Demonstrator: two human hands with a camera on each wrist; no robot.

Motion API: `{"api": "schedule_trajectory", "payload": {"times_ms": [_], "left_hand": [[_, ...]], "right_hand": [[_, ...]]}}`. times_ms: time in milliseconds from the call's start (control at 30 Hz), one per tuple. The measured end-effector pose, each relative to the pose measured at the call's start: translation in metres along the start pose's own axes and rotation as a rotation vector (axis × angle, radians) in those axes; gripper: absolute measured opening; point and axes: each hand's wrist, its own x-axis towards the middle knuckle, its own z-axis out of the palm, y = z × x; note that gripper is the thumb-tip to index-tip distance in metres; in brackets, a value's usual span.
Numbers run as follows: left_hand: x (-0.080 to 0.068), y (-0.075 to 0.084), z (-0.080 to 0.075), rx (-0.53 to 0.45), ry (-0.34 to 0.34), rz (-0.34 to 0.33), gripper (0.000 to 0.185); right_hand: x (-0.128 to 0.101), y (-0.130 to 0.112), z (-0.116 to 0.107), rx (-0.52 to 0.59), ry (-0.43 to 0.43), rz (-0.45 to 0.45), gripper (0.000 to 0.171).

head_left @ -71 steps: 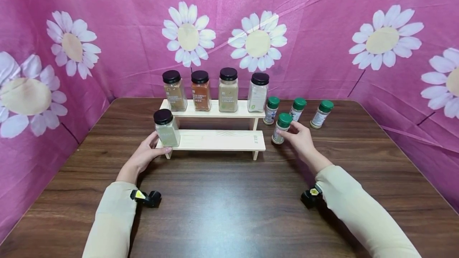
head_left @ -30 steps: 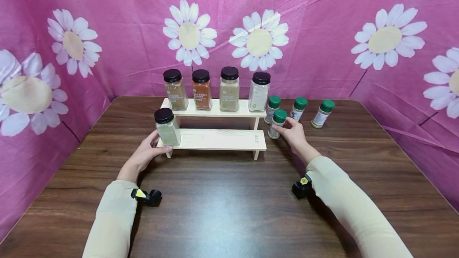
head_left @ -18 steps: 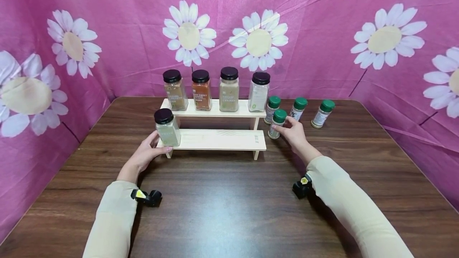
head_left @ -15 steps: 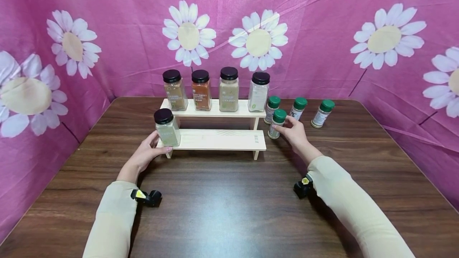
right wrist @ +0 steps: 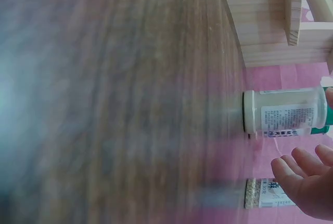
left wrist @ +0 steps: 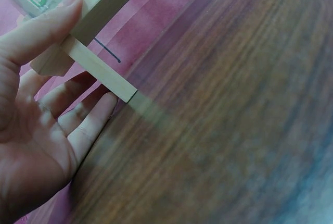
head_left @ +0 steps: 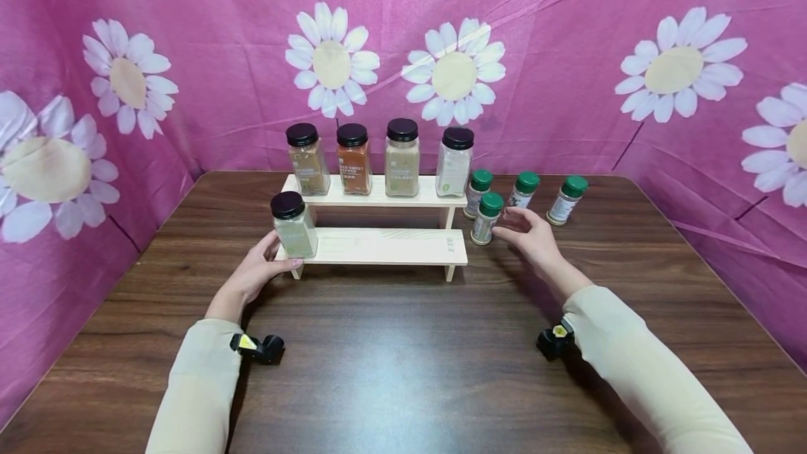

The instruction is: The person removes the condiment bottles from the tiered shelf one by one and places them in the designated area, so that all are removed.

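Your left hand (head_left: 252, 273) rests at the left end of the wooden rack (head_left: 384, 247), thumb laid along the front edge of the lower shelf and fingers reaching up beside the black-capped jar (head_left: 293, 225) that stands upright on that shelf's left end. The left wrist view shows the thumb pressed against the shelf edge with the fingers spread loosely under it (whether any fingertip actually touches the jar, you cannot tell from either view).

On the upper shelf stand four more black-capped jars (head_left: 380, 158) in a row, all upright.

Just right of the rack, the nearest green-capped bottle (head_left: 487, 218) stands upright on the table. Your right hand (head_left: 529, 237) is released, fingers relaxed and slightly bent, hovering just beside that bottle on its right; a small gap shows between fingertips and bottle in the right wrist view, so you are holding nothing. Three other green-capped bottles (head_left: 525, 191) stand behind, one close to the rack's right post, two further right.

Everything sits on a dark wood-grain table (head_left: 403, 370). A pink cloth backdrop (head_left: 555, 40) printed with white daisies closes in the back and both sides. Cream sleeves cover both forearms, each with a small black camera at the wrist.
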Motion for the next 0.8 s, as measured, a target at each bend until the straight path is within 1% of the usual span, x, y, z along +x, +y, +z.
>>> {"api": "schedule_trajectory", "payload": {"times_ms": [200, 267, 333, 367, 400, 433, 500, 600, 633, 700, 800], "left_hand": [[-0.001, 0.0, 0.0, 0.005, -0.005, 0.002, 0.072], [-0.001, 0.0, 0.0, 0.004, -0.004, 0.001, 0.072], [-0.001, 0.001, 0.0, 0.003, -0.005, -0.002, 0.072], [-0.001, 0.001, 0.0, 0.004, -0.006, -0.003, 0.072], [-0.001, 0.001, 0.0, 0.005, -0.006, -0.005, 0.072], [-0.001, 0.002, 0.0, 0.005, -0.006, -0.007, 0.072], [-0.001, 0.002, 0.0, 0.008, -0.006, -0.007, 0.071], [-0.001, 0.001, 0.0, 0.008, -0.007, -0.002, 0.071], [-0.001, 0.0, -0.001, 0.008, -0.007, 0.0, 0.071], [-0.001, 0.0, -0.001, 0.008, -0.004, 0.002, 0.07], [-0.001, -0.001, -0.001, 0.009, -0.001, 0.002, 0.07]], "right_hand": [[-0.005, 0.006, -0.01, -0.008, -0.028, -0.043, 0.059], [-0.006, 0.011, -0.012, -0.016, -0.021, -0.047, 0.059], [-0.008, 0.015, -0.014, -0.023, -0.018, -0.052, 0.064], [-0.008, 0.019, -0.016, -0.002, -0.018, -0.051, 0.067], [-0.01, 0.019, -0.017, 0.01, -0.026, -0.053, 0.066], [-0.013, 0.015, -0.017, 0.008, -0.025, -0.044, 0.065], [-0.023, -0.001, -0.016, 0.014, -0.039, -0.039, 0.063], [-0.041, -0.034, -0.013, 0.002, -0.07, -0.034, 0.054], [-0.047, -0.044, -0.012, 0.001, -0.072, -0.027, 0.055], [-0.052, -0.052, -0.012, 0.009, -0.082, -0.035, 0.054], [-0.057, -0.058, -0.011, 0.024, -0.091, -0.032, 0.05]]}}
